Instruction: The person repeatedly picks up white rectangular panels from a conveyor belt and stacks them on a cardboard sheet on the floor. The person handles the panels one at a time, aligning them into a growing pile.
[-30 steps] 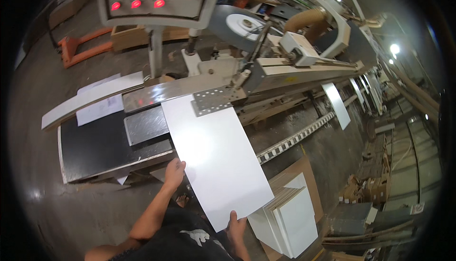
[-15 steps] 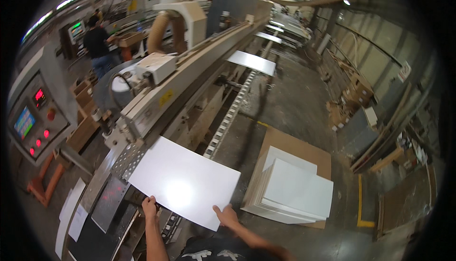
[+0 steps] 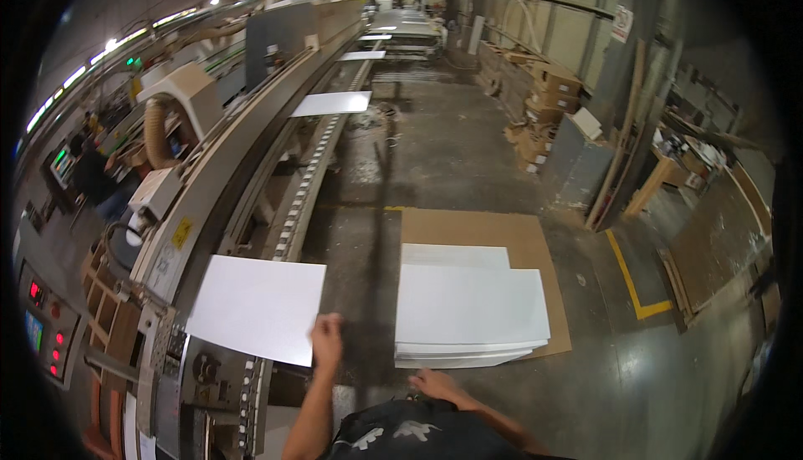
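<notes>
Left hand [image 3: 326,336] is pressing open fingers on the near corner of the white panel [image 3: 258,307] lying on the machine bed [image 3: 219,209]; keeping it square helps. Right hand [image 3: 437,385] is hanging empty beside the panel stack [image 3: 470,314].

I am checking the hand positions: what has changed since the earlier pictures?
The right hand has let go of the flat white rectangular panel and dropped near the person's body. The left hand now rests at the panel's near right corner. The panel still lies on the long grey machine; the stack of white panels is unmoved.
</notes>
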Tool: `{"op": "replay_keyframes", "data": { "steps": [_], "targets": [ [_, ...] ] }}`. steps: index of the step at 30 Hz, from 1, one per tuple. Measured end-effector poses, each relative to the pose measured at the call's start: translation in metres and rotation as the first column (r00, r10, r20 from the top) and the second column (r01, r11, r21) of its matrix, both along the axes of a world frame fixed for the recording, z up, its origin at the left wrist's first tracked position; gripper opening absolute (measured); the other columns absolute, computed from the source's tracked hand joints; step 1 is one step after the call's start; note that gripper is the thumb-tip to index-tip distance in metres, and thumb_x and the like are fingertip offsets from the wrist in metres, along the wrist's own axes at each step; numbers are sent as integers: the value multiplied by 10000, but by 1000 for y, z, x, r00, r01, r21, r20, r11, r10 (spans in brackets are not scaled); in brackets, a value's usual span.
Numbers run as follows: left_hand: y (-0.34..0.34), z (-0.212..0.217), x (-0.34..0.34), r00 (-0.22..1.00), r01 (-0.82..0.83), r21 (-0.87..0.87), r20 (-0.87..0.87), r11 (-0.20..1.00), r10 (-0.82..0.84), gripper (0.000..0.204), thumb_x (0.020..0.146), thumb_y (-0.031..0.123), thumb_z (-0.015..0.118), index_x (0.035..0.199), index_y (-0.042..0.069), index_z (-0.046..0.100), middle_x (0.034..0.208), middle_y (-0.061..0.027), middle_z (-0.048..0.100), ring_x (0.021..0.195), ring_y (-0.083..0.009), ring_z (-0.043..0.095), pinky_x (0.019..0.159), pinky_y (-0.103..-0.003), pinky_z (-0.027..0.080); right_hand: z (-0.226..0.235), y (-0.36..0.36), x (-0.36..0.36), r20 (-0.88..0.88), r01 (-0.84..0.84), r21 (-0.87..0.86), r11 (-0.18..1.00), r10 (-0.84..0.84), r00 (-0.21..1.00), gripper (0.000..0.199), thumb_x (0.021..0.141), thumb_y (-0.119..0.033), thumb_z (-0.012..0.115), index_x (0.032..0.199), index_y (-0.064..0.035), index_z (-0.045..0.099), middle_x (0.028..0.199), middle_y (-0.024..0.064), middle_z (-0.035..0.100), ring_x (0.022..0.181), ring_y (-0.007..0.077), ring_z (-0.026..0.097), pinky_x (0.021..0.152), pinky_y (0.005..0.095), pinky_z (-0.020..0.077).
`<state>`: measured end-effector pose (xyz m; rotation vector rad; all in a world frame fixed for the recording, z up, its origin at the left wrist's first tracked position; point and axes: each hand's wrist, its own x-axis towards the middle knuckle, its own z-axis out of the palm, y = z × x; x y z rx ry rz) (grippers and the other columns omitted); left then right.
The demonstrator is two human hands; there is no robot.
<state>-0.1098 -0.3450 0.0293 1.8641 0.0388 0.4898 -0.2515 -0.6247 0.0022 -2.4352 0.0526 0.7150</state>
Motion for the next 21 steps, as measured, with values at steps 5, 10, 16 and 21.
{"op": "replay_keyframes", "data": {
  "steps": [5,10,16,21],
  "targets": [
    [-142,-140,20,837,246,75,-519,966,-173,483,908,364,654,1169,-42,654,1177,-250,655,1125,-381,621,977,-415,480,-46,-152,-150,79,427,-227,875,-421,904,460,963,-489,512,1027,-59,664,985,223,676,989,436,624,859,509,474],
    [-188,-218,23,580,382,-98,-749,919,-321,411,812,331,719,1181,156,673,1549,-270,232,1415,-430,273,1144,-463,318,-69,-225,-299,-68,897,-309,315,-948,310,379,950,-397,552,933,-50,704,926,138,694,912,325,670,812,496,505],
    [-228,-178,-40,624,414,360,-781,836,27,542,812,329,720,1288,127,559,1476,-333,256,1394,-459,217,1138,-517,299,-86,-173,-401,-247,991,-36,-130,-959,-135,298,943,-293,611,944,1,660,756,119,670,665,238,675,583,410,541],
    [-226,-183,-56,452,260,137,-892,956,5,531,838,312,761,1214,3,547,1259,-252,490,1080,-334,530,844,-445,496,-135,-150,-371,-409,989,-26,145,-905,122,393,941,-356,610,1152,-24,609,836,102,683,642,231,677,563,336,555]
  ]
}}
